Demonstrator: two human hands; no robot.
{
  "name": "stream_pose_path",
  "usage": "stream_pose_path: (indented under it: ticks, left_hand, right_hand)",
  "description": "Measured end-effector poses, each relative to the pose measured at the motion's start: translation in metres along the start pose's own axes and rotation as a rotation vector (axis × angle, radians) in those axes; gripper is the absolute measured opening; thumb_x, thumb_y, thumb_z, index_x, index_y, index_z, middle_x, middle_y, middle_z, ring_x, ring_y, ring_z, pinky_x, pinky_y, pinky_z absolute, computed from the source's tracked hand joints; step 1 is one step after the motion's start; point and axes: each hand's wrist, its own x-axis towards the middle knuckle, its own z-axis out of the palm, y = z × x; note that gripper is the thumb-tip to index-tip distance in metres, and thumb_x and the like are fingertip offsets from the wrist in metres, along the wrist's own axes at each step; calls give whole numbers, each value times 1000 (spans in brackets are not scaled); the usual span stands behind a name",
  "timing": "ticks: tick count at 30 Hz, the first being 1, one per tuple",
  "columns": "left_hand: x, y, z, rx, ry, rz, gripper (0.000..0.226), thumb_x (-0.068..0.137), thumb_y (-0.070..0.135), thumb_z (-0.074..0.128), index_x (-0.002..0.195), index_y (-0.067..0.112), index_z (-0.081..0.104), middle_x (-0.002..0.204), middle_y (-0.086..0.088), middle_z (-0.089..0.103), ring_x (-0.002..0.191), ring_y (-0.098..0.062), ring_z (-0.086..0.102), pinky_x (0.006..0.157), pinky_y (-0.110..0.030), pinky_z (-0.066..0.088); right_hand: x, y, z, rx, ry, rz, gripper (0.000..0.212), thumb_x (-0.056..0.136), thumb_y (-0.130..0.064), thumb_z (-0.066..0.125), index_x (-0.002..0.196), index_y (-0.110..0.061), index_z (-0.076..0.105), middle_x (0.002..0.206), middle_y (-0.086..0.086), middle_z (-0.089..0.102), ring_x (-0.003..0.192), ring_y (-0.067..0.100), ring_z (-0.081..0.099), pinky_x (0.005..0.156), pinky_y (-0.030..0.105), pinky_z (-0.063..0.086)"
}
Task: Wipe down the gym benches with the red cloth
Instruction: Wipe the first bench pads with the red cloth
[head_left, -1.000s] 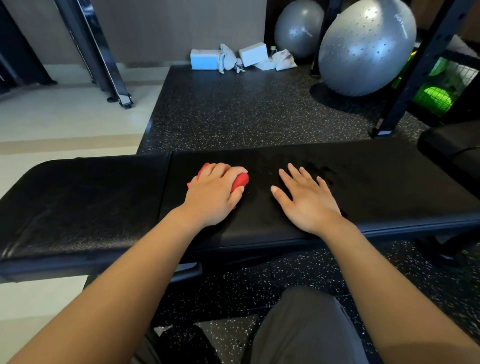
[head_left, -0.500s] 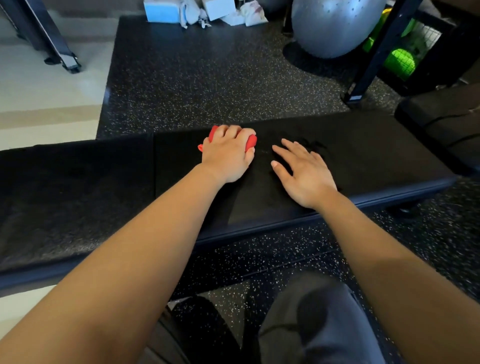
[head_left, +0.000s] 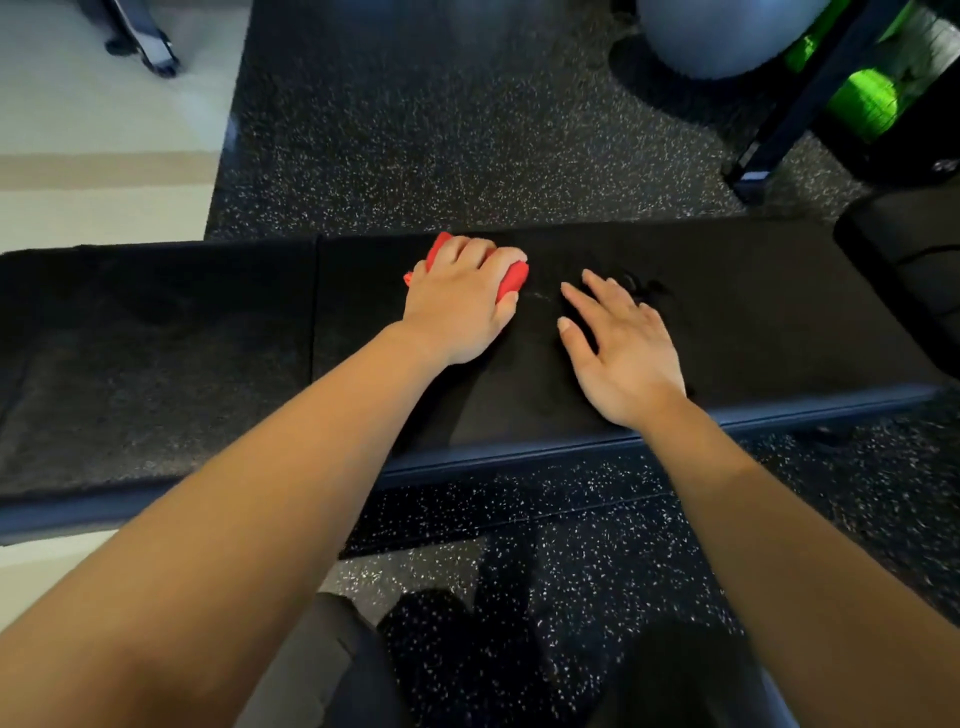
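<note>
Gripping red cloth — left hand near bench far edge.

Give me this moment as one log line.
step: wipe bench | left hand: grips red cloth on bench | right hand: flat on bench, fingers spread | cloth: near far edge

- Black padded bench across the speckled mat, seam between its two pads.
- On the right pad, near the far edge: red cloth, bunched under the gripping left hand.
- Just beside it, flat on the pad: right hand.
</note>
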Motion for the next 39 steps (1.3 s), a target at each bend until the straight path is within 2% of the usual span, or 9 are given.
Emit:
stream_pose_path:
  ticks: [8, 15, 18, 21, 25, 31, 39]
  left_hand:
    - [-19, 15, 1, -21, 37, -150, 48, 93, 41, 43, 140, 32, 37, 141, 2, 42, 134, -22, 30, 107, -51, 31]
    - [-88, 56, 7, 60, 121, -333, 65, 82, 56, 20, 138, 32, 40, 135, 3, 47, 131, -22, 37, 102, -52, 37]
    - [-110, 58, 6, 77, 149, -410, 61, 86, 55, 23, 140, 32, 39, 136, 4, 46, 132, -23, 34, 103, -49, 38]
    - [-108, 56, 4, 76, 172, -476, 48, 94, 47, 36, 140, 33, 38, 137, 3, 44, 130, -22, 33, 102, -47, 37]
    - [-84, 47, 0, 88, 165, -566, 44, 97, 43, 39, 140, 35, 37, 143, 2, 39, 134, -22, 28, 106, -44, 29]
    - [-83, 37, 6, 97, 212, -485, 43, 97, 40, 38, 140, 34, 36, 142, 2, 42, 133, -24, 31, 105, -45, 30]
    - [-121, 44, 7, 54, 235, -340, 43, 95, 40, 42, 138, 34, 40, 136, 5, 47, 130, -21, 35, 102, -47, 36]
  right_hand:
    - [3, 6, 2, 3, -9, -77, 53, 101, -45, 17, 150, -27, 24, 160, -2, 11, 147, 16, 4, 118, 42, 5]
    - [1, 6, 0, 9, -44, -106, 54, 101, -44, 18, 151, -23, 22, 160, 2, 9, 147, 20, 3, 117, 45, 4]
    - [0, 5, 0, 10, -49, -108, 55, 101, -44, 18, 151, -22, 22, 160, 3, 9, 147, 21, 3, 117, 46, 2]
    - [0, 5, 1, 11, -38, -105, 55, 100, -44, 18, 151, -22, 22, 160, 3, 9, 147, 22, 3, 117, 46, 3]
    - [0, 5, 2, -5, -31, -96, 56, 100, -45, 17, 150, -22, 22, 160, 3, 10, 147, 22, 4, 117, 46, 4]
    - [1, 6, 5, -47, -25, -109, 57, 100, -47, 16, 151, -22, 17, 160, 3, 6, 147, 23, 2, 117, 46, 3]
    - [-8, 11, -2, -135, -120, -206, 64, 98, -53, 18, 153, -22, 7, 161, 2, -3, 147, 22, -4, 118, 45, 1]
